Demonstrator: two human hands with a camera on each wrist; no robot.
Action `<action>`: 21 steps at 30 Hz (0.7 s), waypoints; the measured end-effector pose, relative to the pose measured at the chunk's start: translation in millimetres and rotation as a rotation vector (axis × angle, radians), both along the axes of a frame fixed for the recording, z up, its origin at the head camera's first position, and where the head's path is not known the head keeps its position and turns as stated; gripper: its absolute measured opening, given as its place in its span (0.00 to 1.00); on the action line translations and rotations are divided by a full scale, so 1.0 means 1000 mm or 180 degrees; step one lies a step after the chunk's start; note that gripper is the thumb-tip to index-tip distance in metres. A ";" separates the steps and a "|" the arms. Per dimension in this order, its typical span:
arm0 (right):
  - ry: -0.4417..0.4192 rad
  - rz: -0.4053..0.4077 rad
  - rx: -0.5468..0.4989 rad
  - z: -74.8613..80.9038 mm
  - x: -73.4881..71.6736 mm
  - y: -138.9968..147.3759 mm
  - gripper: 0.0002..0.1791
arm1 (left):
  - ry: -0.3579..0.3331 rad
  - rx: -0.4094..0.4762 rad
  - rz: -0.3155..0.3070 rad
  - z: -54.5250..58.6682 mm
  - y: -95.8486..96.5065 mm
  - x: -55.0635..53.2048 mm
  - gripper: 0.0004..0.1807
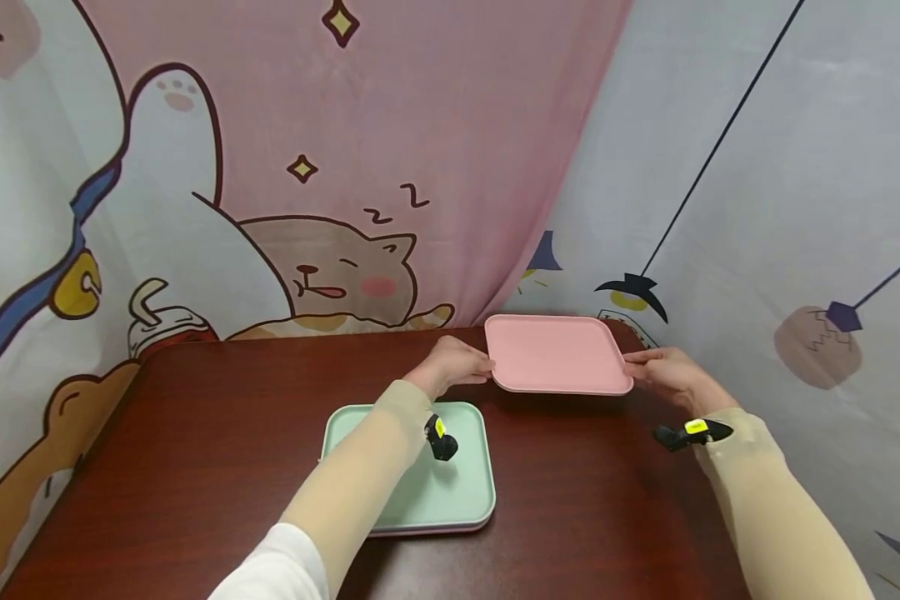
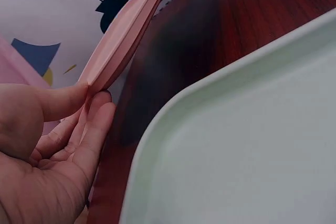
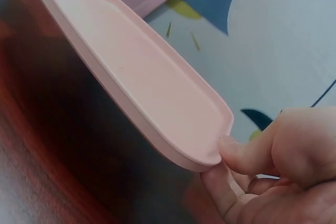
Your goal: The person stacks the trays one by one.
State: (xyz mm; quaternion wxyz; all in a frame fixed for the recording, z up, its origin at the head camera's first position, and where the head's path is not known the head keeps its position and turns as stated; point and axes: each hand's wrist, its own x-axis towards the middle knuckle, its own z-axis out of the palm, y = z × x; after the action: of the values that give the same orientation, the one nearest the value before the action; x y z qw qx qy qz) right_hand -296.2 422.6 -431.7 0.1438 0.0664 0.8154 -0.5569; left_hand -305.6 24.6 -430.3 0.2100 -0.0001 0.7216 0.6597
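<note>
A pink rectangular tray (image 1: 558, 354) is held level above the back right of the table. My left hand (image 1: 453, 365) pinches its left edge, thumb on top and fingers beneath, as the left wrist view shows. At the opposite end my right hand (image 1: 671, 379) grips the right edge the same way; the right wrist view shows the thumb (image 3: 239, 153) on the rim. A dark gap and shadow show under the pink tray (image 3: 136, 72). A mint green tray (image 1: 457, 492) lies on the table below my left forearm, which hides part of it.
The dark reddish wooden table (image 1: 217, 450) runs back to a printed cloth curtain (image 1: 450, 125) with cartoon animals. A thin pinkish edge shows beneath the green tray's front rim. The curtain (image 1: 795, 208) also hangs close along the right side.
</note>
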 end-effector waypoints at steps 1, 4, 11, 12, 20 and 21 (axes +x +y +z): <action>0.0020 0.0019 -0.0116 0.002 0.001 -0.001 0.31 | 0.0002 0.0010 -0.0016 0.001 -0.003 0.000 0.12; 0.0045 0.0096 -0.0310 0.007 0.004 -0.004 0.31 | 0.0014 0.0068 -0.0064 0.004 -0.011 0.002 0.13; 0.0044 0.0206 -0.0647 0.024 0.016 -0.016 0.32 | 0.0021 0.0311 -0.0111 0.010 -0.031 0.009 0.16; 0.0052 0.0225 -0.0699 0.027 0.018 -0.018 0.31 | 0.0036 0.0322 -0.0112 0.012 -0.034 0.011 0.16; 0.0157 0.0351 -0.1037 0.042 0.035 -0.037 0.26 | 0.0128 0.0341 -0.0052 0.028 -0.059 0.032 0.16; 0.0174 0.0356 -0.1034 0.044 0.037 -0.040 0.25 | 0.0143 0.0334 -0.0048 0.029 -0.062 0.036 0.16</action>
State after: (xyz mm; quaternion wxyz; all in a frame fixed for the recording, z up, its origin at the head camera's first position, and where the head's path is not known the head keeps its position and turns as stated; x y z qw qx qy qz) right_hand -258.7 383.1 -387.8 0.1611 -0.0184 0.7207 -0.6740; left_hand -269.8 -37.5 -400.8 0.1984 0.0312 0.6905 0.6949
